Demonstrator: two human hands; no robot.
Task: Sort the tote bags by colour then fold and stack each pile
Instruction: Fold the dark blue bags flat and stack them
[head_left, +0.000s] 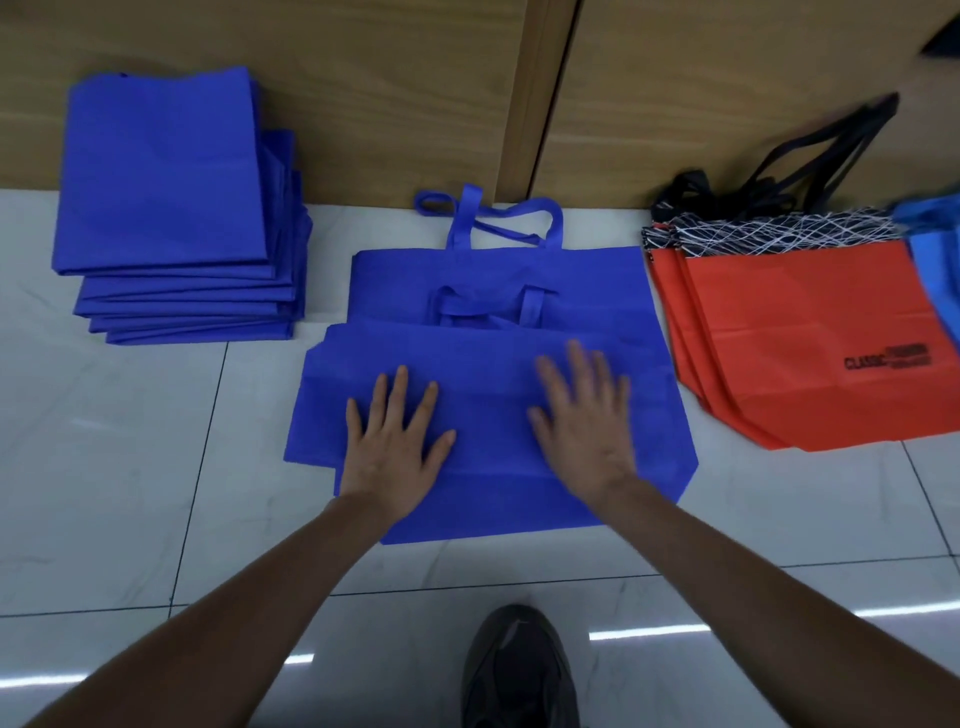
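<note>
A dark blue tote bag (493, 374) lies flat on the floor in the middle, on top of another unfolded blue bag (498, 270) whose handles point at the wall. My left hand (397, 439) and my right hand (584, 415) both press flat on the top bag, fingers spread. At the back left stands a stack of folded blue bags (171, 208). To the right lies a pile of orange bags (810, 353) with black patterned tops and black handles.
A lighter blue bag (935, 249) shows at the right edge over the orange pile. A wooden wall panel (395, 93) runs along the back. My dark shoe (519, 670) stands on the white tiled floor (135, 467) at the bottom centre.
</note>
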